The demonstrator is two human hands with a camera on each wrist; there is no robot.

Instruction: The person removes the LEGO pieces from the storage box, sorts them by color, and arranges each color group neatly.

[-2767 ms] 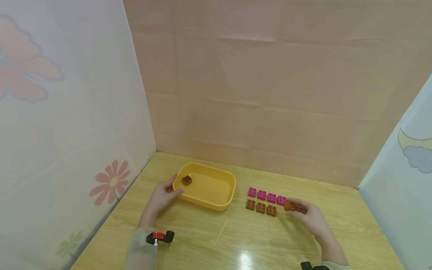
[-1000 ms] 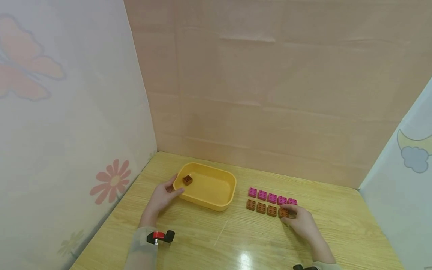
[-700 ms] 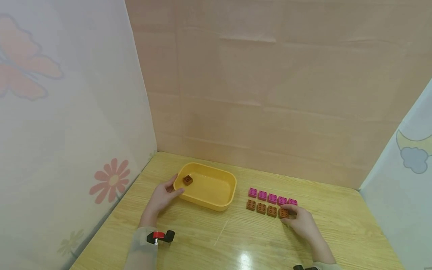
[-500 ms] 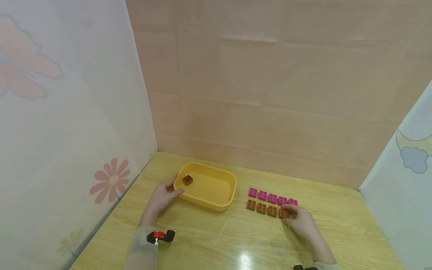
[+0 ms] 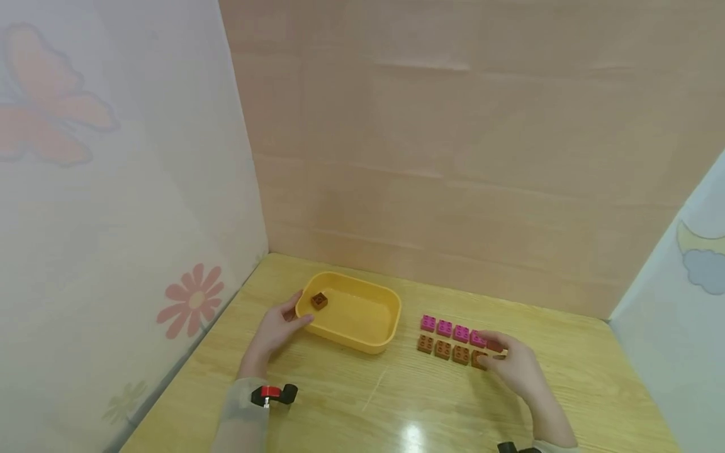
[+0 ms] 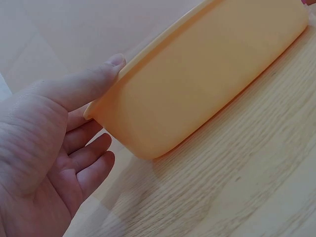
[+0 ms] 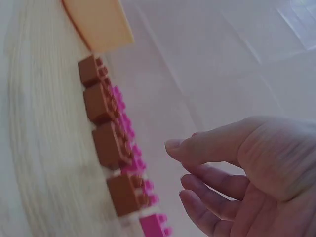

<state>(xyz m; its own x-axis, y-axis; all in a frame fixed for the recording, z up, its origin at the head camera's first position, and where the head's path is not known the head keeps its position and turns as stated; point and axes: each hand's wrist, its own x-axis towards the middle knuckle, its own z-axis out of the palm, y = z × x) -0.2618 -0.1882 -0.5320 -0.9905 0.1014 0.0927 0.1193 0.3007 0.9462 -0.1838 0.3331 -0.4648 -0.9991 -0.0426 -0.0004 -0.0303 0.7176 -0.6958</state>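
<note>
My left hand [image 5: 276, 327] holds the left end of a yellow plastic tray [image 5: 347, 342], the thumb on its rim in the left wrist view. One brown toy building brick [image 5: 320, 301] lies inside the tray near that end. To the tray's right, a row of pink building bricks [image 5: 444, 328] stands behind a row of brown building bricks [image 5: 443, 350]. My right hand [image 5: 520, 366] hovers just above the right end of these rows, partly covering the last pink brick. In the right wrist view its fingers are apart from the end brown brick [image 7: 123, 196] and hold nothing.
The wooden table [image 5: 340, 402] meets a tan covered wall [image 5: 425, 189] at the back. Pale panels stand at both sides, the left panel [image 5: 170, 157] printed with a butterfly and flowers. Each wrist wears a black camera band.
My right hand carried a brown brick, set it at the right end of the brown row, then let go and rose slightly. The left hand kept hold of the tray. The head view shifted slightly.
</note>
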